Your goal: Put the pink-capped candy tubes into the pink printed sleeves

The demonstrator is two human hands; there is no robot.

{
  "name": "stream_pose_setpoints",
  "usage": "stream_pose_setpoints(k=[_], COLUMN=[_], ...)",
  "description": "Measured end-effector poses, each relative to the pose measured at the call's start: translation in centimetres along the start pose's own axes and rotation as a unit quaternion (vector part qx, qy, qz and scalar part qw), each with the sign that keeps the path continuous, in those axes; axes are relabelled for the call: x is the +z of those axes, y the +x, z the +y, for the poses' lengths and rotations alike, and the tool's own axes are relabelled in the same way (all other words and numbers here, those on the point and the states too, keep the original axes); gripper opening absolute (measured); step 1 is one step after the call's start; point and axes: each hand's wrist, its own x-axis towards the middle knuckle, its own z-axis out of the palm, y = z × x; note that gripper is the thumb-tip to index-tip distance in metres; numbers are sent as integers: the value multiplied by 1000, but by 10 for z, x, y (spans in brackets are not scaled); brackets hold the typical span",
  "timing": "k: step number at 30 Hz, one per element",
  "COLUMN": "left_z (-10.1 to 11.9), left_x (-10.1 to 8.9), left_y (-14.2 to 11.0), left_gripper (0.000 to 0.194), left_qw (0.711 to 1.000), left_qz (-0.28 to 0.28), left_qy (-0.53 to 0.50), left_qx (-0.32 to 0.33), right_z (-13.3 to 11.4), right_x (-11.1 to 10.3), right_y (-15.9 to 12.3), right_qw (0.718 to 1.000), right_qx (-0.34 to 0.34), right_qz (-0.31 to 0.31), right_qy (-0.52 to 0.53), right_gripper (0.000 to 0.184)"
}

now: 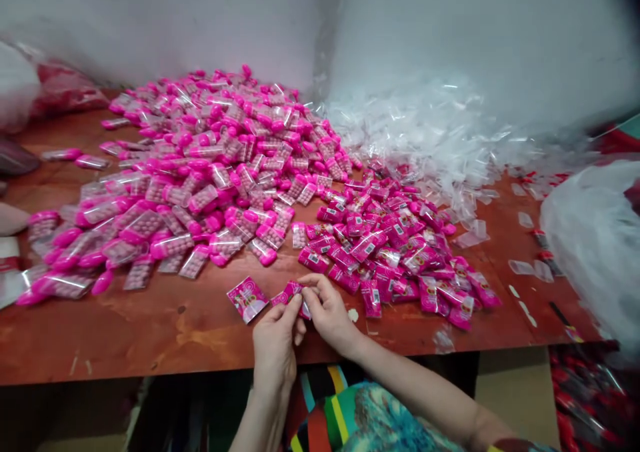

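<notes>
Both of my hands meet near the table's front edge around one small pink printed packet (287, 293). My left hand (274, 339) pinches it between thumb and fingers from the near side. From the right, my right hand (327, 312) grips its other end, with the fingertips partly covering it. Just left of the hands, a flat pink printed label (247, 299) lies on the wood. Beyond my right hand spreads a heap of pink wrapped packets (370, 242). Farther left is a large pile of clear containers with pink caps (220, 165), filled with small pale balls.
A mound of clear plastic pieces (425, 125) lies at the back right against the pale wall (475, 32). A large translucent bag (595, 239) bulges over the table's right end. Loose clear pieces lie on the reddish wooden table (200, 345). Red items (585, 399) sit below at right.
</notes>
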Motion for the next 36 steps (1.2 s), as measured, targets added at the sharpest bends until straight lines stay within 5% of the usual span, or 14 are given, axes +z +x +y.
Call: stream_pose_setpoints(k=[6,11,17,20,22,25,28,32,36], left_z=[18,33,39,37,35,33,31,23,5], left_x=[-15,-31,-32,-33,-34,-33,-27,-13,5], left_y=[0,2,-3,-5,-6,-8,-9,-7,-4], left_gripper=[31,34,39,39,38,36,36,35,33], left_qw=[999,997,994,994,994,993,990,988,987], left_qz=[-35,27,48,53,49,34,25,-7,-54], left_qy=[-26,-64,-96,-97,-101,-114,-137,-142,-123], left_qx=[-32,18,-7,-9,-3,-7,-33,-64,-87], right_z=[-13,-31,-33,-28,-26,-30,-38,-29,-1], right_x=[1,10,45,50,43,18,-12,-34,-31], right_y=[12,64,123,125,115,85,47,8,-13], right_qw=[982,954,842,826,850,927,993,980,979], right_qx=[-102,-176,-143,-129,-155,-184,-84,126,155], right_qz=[-48,-60,31,30,24,11,-7,-23,-1], right_qy=[-151,-236,-519,-548,-503,-328,-79,154,132], right_gripper=[21,22,35,32,24,19,17,21,27])
